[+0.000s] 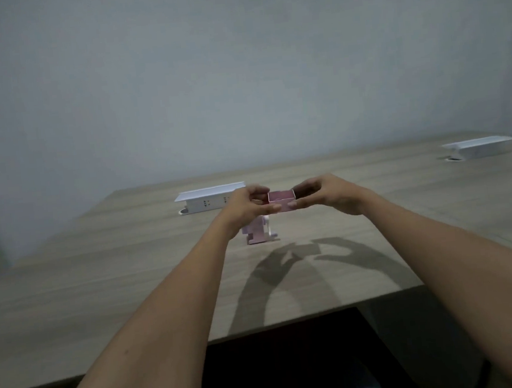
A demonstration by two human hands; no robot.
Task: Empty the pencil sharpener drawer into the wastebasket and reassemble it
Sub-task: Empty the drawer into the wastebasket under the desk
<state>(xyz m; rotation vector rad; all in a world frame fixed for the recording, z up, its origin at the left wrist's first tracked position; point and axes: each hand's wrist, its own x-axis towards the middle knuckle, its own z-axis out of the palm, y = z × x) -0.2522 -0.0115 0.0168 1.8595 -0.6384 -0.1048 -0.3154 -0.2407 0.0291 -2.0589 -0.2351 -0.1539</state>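
Fingers [276, 208] of left hand [243, 208] and right hand [326, 195] pinch drawer [281, 202] by its opposite ends | drawer aloft above sharpener body [258, 232] on worktop [100, 269] | likely light, stiff, thin-walled plastic; hold end walls gently, keep level.

— Where is the drawer [282, 203]?
— Up in the air, open side up: a small pink box with thin walls. Whether anything is inside cannot be told.
— And the pencil sharpener [258, 232]?
— Standing upright on the bench [131, 266], pale pink and blocky, just below and slightly left of the drawer, apart from it.
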